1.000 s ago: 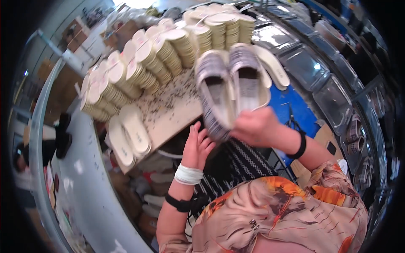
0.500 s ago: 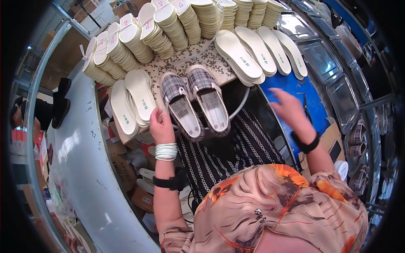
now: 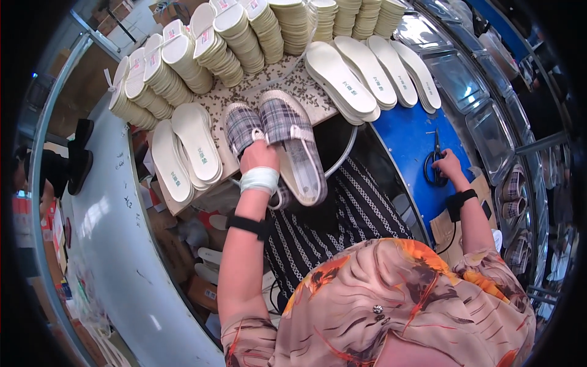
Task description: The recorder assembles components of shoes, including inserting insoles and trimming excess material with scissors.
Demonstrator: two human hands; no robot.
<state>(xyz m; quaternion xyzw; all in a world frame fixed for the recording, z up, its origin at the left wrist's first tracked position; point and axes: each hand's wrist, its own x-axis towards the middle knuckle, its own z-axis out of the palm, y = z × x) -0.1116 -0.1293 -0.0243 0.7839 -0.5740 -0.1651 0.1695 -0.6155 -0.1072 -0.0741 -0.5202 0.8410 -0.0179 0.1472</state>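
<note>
Two shoes: plaid slip-ons (image 3: 287, 144) on the table (image 3: 269, 82)
Left hand (image 3: 258, 158): fingers closed on the slip-ons
Right hand (image 3: 448, 165): closed around black scissors (image 3: 436, 160)

A single fisheye view looks steeply down from the person's head, close over their own chest and forearms, which enter from the lower edge. It faces forward across the worktop (image 3: 269, 82), near enough that the left hand (image 3: 259, 158) sits mid-picture and the right hand (image 3: 448, 165) at right. Straight edges bow toward the dark rim.
</note>
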